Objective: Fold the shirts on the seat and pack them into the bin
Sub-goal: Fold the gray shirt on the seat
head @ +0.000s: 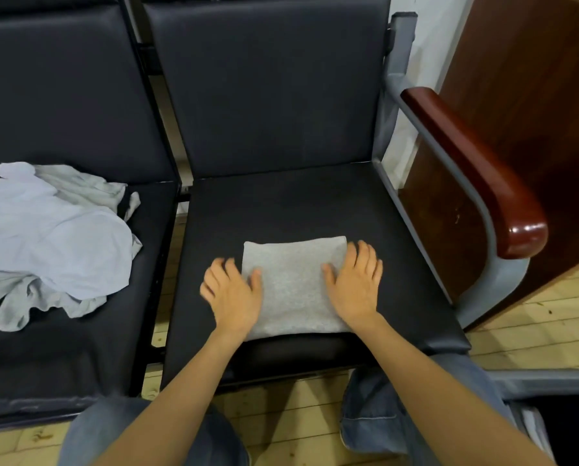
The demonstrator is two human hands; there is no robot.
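A folded grey shirt (pixel 294 284) is laid flat as a compact rectangle on the front half of the right seat (pixel 382 213), with its near edge close to the seat's front edge. The shirt is flanked by both hands. The left hand (pixel 232 294) is placed at the shirt's left edge, with the fingers straight and spread and the thumb resting on the cloth; the fingertips are blurred. The right hand (pixel 355 287) is laid palm down over the shirt's right edge, with the fingers likewise straight and spread. Both hands are held flat against the cloth. A pile of unfolded shirts (pixel 52 237), pale grey and crumpled, is spread over the left seat (pixel 146 314), well apart from the folded one. A glossy wooden armrest (pixel 476 169) is mounted on the right side of the right seat, and a plank floor (pixel 533 331) is seen beneath.
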